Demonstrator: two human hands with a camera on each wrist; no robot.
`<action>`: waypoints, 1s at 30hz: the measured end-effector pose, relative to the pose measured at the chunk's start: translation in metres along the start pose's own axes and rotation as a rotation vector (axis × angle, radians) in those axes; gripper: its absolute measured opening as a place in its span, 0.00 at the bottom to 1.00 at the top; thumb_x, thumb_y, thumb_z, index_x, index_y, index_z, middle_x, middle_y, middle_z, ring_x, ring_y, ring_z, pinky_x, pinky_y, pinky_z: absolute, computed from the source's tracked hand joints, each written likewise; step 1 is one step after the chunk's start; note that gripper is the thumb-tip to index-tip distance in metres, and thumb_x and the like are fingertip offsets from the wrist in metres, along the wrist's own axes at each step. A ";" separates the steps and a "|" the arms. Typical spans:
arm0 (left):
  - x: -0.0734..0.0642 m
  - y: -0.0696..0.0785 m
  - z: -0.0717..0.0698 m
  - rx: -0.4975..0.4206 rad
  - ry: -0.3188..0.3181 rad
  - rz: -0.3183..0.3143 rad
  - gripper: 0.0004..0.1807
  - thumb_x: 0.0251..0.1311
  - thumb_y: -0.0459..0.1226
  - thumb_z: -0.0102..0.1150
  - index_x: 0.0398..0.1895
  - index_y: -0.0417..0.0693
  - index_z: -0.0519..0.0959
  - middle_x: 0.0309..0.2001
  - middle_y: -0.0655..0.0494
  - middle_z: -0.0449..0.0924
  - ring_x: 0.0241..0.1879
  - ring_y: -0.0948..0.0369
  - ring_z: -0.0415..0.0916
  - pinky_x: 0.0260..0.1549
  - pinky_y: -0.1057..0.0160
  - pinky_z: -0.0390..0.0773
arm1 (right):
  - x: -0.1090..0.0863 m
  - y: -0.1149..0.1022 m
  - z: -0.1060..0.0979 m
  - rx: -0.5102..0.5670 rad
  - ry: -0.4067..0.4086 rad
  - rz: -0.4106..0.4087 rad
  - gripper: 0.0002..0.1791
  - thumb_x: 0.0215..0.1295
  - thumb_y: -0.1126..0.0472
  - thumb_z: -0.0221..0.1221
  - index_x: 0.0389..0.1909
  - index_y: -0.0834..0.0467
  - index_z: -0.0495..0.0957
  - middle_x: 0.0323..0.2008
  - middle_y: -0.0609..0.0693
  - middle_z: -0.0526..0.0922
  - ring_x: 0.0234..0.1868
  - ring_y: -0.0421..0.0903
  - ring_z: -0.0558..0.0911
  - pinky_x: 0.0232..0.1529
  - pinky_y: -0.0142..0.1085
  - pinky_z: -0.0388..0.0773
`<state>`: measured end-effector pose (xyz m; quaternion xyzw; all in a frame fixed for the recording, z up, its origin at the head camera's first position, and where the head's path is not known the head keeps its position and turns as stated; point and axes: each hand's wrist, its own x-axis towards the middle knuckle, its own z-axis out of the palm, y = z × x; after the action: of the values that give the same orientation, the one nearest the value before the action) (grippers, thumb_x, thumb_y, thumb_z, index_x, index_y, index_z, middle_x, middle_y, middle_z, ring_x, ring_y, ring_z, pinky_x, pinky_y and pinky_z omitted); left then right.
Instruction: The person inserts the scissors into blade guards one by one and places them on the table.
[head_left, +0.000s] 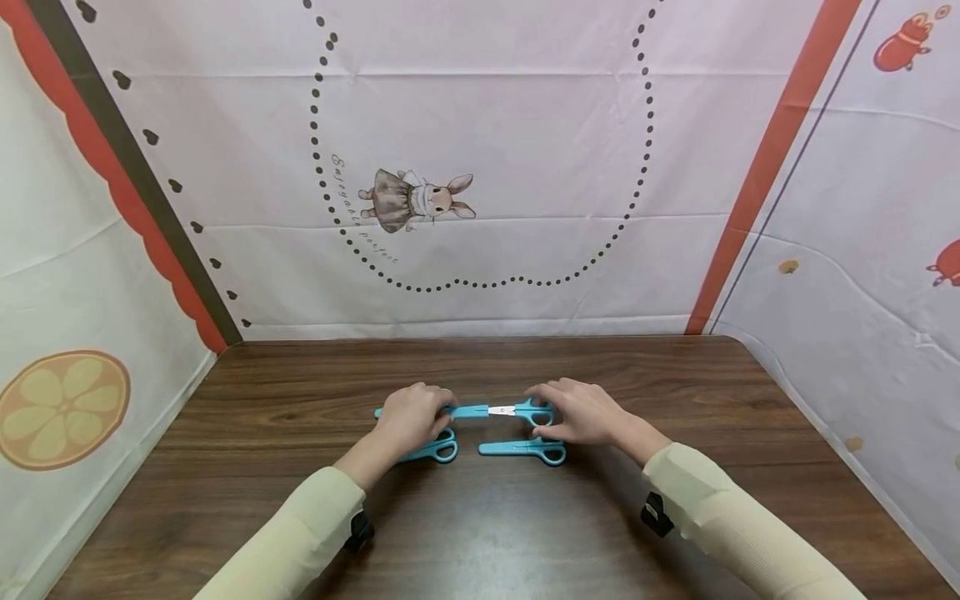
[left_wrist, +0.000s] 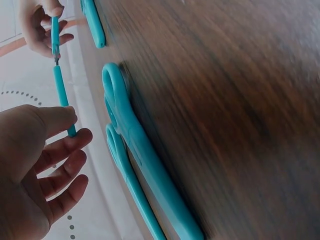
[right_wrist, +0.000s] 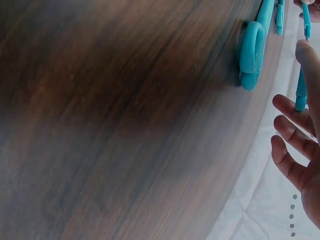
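Observation:
In the head view a pair of turquoise scissors (head_left: 523,409) is held level above the table, its silver blades (head_left: 501,410) partly showing out of a turquoise blade cover (head_left: 471,411). My left hand (head_left: 408,418) pinches the far end of that cover between thumb and index finger, the other fingers spread apart in the left wrist view. At the handle loops, my right hand (head_left: 583,412) grips the scissors with thumb and fingers. Below the hands lie covered scissors (head_left: 517,448) on the right and more scissors (head_left: 438,450) on the left, partly hidden by my left hand.
Another pair of turquoise scissors (left_wrist: 131,175) lies beside the left one in the left wrist view. All rest on a dark wooden table (head_left: 480,517). A printed white cloth (head_left: 525,167) hangs behind the table and along both sides.

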<state>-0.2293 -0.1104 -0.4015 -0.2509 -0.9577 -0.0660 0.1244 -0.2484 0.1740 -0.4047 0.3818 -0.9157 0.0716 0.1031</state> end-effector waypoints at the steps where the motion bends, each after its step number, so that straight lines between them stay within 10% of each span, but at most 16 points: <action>1: 0.000 0.001 0.000 -0.002 0.005 0.005 0.08 0.49 0.44 0.60 0.35 0.59 0.79 0.31 0.66 0.79 0.29 0.65 0.72 0.21 0.66 0.69 | 0.001 0.000 0.001 -0.002 -0.002 0.000 0.30 0.48 0.38 0.57 0.51 0.49 0.70 0.29 0.39 0.74 0.25 0.34 0.67 0.18 0.27 0.61; 16: -0.002 0.005 0.000 -0.025 0.032 0.023 0.08 0.50 0.43 0.60 0.36 0.59 0.80 0.33 0.66 0.79 0.29 0.66 0.72 0.21 0.67 0.68 | 0.004 -0.006 0.001 -0.021 -0.010 -0.008 0.31 0.49 0.37 0.55 0.52 0.50 0.70 0.37 0.42 0.78 0.26 0.36 0.67 0.16 0.27 0.58; 30: 0.000 0.007 0.003 -0.029 0.047 0.022 0.09 0.50 0.44 0.59 0.36 0.58 0.80 0.36 0.65 0.79 0.31 0.65 0.73 0.22 0.66 0.71 | 0.004 -0.009 0.002 -0.029 -0.018 0.021 0.31 0.48 0.37 0.56 0.51 0.49 0.70 0.23 0.38 0.69 0.23 0.36 0.64 0.15 0.28 0.57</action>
<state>-0.2263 -0.1041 -0.4042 -0.2617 -0.9506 -0.0842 0.1438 -0.2450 0.1649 -0.4051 0.3711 -0.9215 0.0559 0.0999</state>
